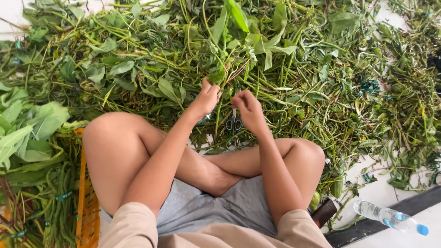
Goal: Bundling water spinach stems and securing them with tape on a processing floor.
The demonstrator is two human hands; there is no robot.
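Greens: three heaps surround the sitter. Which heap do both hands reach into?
The big middle heap ahead, where left hand and right hand meet; the others lie off to each side.

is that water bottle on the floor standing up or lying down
Lying down. The clear water bottle rests on its side on the white floor, blue cap pointing right.

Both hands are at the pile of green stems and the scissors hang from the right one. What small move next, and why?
Probably lift the scissors to the stem pinched by the left hand and snip. The right hand sits close beside it with the scissors hanging down, blades off the stems, and the leafy pile lies directly ahead.
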